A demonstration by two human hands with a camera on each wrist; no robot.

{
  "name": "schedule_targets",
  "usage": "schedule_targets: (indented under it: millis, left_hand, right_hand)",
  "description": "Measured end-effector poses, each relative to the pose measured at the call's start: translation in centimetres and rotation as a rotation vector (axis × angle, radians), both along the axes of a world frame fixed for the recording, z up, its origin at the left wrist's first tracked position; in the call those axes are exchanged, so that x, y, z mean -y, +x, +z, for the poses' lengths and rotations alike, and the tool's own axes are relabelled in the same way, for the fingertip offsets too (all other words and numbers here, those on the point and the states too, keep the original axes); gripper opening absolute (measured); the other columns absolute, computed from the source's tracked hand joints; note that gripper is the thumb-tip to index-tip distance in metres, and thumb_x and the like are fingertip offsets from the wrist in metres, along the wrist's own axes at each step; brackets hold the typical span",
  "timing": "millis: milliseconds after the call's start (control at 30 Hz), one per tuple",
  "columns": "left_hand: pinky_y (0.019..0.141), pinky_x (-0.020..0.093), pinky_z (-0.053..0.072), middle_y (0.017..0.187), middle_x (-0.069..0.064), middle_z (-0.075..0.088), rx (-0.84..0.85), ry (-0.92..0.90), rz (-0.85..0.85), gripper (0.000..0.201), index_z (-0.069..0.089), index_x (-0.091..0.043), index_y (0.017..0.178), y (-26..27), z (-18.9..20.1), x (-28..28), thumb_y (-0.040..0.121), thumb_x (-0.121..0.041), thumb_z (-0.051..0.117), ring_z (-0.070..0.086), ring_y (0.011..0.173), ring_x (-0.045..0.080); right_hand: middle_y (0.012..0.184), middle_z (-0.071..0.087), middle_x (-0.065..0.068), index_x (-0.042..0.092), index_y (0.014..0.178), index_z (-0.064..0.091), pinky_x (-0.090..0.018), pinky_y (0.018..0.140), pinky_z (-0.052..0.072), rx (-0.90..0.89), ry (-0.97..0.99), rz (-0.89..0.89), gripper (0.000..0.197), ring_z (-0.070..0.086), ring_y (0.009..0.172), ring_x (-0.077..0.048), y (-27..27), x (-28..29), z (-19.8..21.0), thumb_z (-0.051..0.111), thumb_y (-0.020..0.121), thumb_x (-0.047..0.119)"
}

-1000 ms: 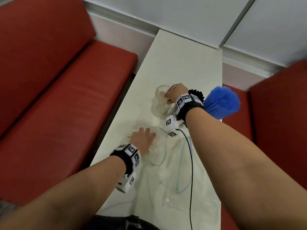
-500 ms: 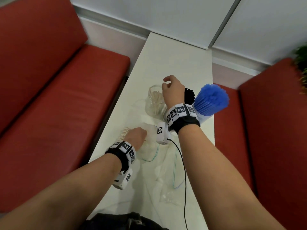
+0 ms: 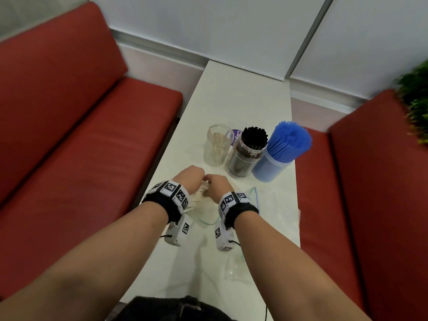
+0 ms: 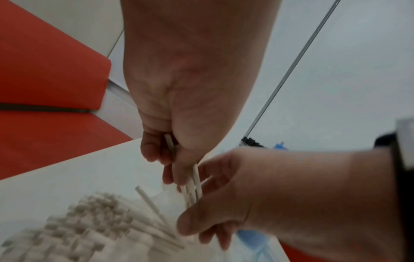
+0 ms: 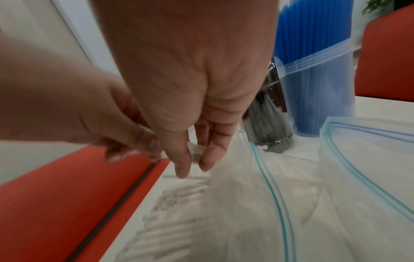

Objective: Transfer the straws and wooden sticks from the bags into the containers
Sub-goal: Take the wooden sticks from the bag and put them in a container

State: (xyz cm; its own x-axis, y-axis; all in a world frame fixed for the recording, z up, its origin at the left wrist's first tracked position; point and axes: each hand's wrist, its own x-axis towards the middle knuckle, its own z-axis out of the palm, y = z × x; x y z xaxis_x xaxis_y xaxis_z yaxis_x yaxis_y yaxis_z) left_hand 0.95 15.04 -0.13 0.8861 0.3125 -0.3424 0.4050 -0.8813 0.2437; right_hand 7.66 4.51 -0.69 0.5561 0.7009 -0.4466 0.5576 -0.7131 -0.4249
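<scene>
My left hand [image 3: 193,179] grips a small bundle of pale wooden sticks [image 4: 193,182], fingers curled round them. Beside it, my right hand [image 3: 212,187] pinches the same bundle between thumb and fingers [image 5: 208,156]. Both hands hover over an open zip bag [image 5: 264,203] lying flat on the white table [image 3: 240,100]. More sticks [image 4: 89,223] spill from the bag's mouth near the table's left edge. Just beyond the hands stands a clear jar [image 3: 217,144] with a few sticks in it.
A dark jar of black straws [image 3: 249,151] and a tub of blue straws [image 3: 280,154] stand right of the clear jar. A purple lid [image 3: 236,135] lies behind them. Another zip bag [image 3: 234,269] lies near me. Red benches [image 3: 92,147] flank the table.
My right hand has left the clear jar and come back to meet the left hand over the bag. The left hand has lifted a bundle of sticks.
</scene>
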Motion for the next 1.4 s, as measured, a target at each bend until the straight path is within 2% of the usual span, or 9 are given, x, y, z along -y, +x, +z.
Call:
schedule_targets:
  millis: [200,333,467,600,733,967,1133,1333,1400]
  left_hand:
    - [0.087,0.030,0.050,0.115,0.008,0.064,0.106,-0.213,0.083,0.028,0.068,-0.010,0.115,-0.2,2.3,-1.5,0.087,-0.010,0.065,0.062,0.101,0.022]
    - [0.063,0.025,0.052,0.100,0.007,0.065,0.226,-0.475,0.221,0.040,0.063,-0.013,0.121,-0.8,3.9,-2.9,0.084,-0.001,0.056,0.061,0.068,0.014]
    - [0.071,0.033,0.054,0.098,0.013,0.068,0.375,-0.866,0.545,0.034,0.061,-0.005,0.119,-1.1,3.9,-3.6,0.090,0.002,0.045,0.060,0.072,0.019]
    - [0.068,0.030,0.054,0.096,0.017,0.064,0.420,-1.022,0.742,0.029,0.061,0.004,0.113,-1.2,2.7,-2.7,0.093,0.004,0.041,0.061,0.071,0.021]
    - [0.073,0.032,0.055,0.096,0.018,0.063,0.398,-1.112,0.793,0.026,0.061,0.004,0.113,-0.9,1.1,-1.0,0.096,0.001,0.042,0.063,0.077,0.025]
    - [0.073,0.032,0.050,0.087,0.010,0.060,0.426,-1.244,0.984,0.024,0.060,-0.005,0.098,0.7,0.1,1.1,0.103,-0.023,0.044,0.058,0.075,0.022]
    - [0.076,0.036,0.053,0.097,0.016,0.069,0.255,-1.633,0.966,0.056,0.063,-0.001,0.100,1.4,-0.3,2.4,0.105,-0.045,0.029,0.066,0.086,0.026]
    - [0.074,0.044,0.054,0.114,0.023,0.065,0.227,-1.925,1.104,0.054,0.062,0.006,0.105,1.4,-1.4,2.8,0.105,-0.040,0.033,0.065,0.102,0.033]
    - [0.071,0.048,0.059,0.113,0.028,0.065,0.290,-2.125,1.141,0.054,0.061,0.011,0.105,1.5,-1.2,3.0,0.105,-0.037,0.036,0.069,0.096,0.039]
  right_hand:
    - [0.108,0.067,-0.019,0.002,0.113,0.065,-0.036,0.080,0.049,0.055,0.057,-0.040,0.022,0.065,0.102,-0.036,-0.2,0.1,-0.9,0.067,0.093,0.009]
    - [0.105,0.065,-0.024,-0.003,0.105,0.063,-0.050,0.086,0.056,0.024,0.115,-0.069,0.015,0.067,0.094,-0.041,0.3,-0.1,0.3,0.057,0.098,0.009]
    - [0.096,0.065,-0.019,0.008,0.086,0.057,-0.043,0.077,0.059,-0.049,0.200,-0.118,0.013,0.067,0.080,-0.032,1.0,-0.1,2.0,0.056,0.099,0.006]
    - [0.076,0.061,-0.003,0.008,0.096,0.061,-0.024,0.056,0.048,-0.091,0.304,-0.183,0.007,0.059,0.056,-0.014,1.8,0.3,4.0,0.055,0.099,0.008]
    - [0.072,0.064,-0.008,0.008,0.087,0.061,-0.027,0.060,0.046,-0.175,0.451,-0.258,0.013,0.057,0.055,-0.017,2.8,0.8,7.1,0.056,0.098,0.002]
    - [0.064,0.064,-0.011,0.004,0.092,0.066,-0.020,0.046,0.043,-0.291,0.702,-0.317,0.010,0.050,0.043,-0.010,3.7,2.4,13.9,0.058,0.099,0.003]
    - [0.074,0.061,-0.022,-0.007,0.100,0.065,-0.026,0.052,0.040,-0.330,0.723,-0.340,0.012,0.046,0.048,-0.017,2.6,3.2,15.0,0.056,0.101,0.001]
    - [0.068,0.060,-0.020,-0.011,0.101,0.066,-0.021,0.048,0.040,-0.333,0.792,-0.380,0.017,0.045,0.045,-0.014,2.7,3.8,15.7,0.058,0.100,0.005]
    - [0.064,0.059,-0.015,-0.014,0.103,0.066,-0.018,0.044,0.039,-0.339,0.813,-0.385,0.021,0.045,0.042,-0.010,3.0,3.9,15.9,0.058,0.101,0.005]
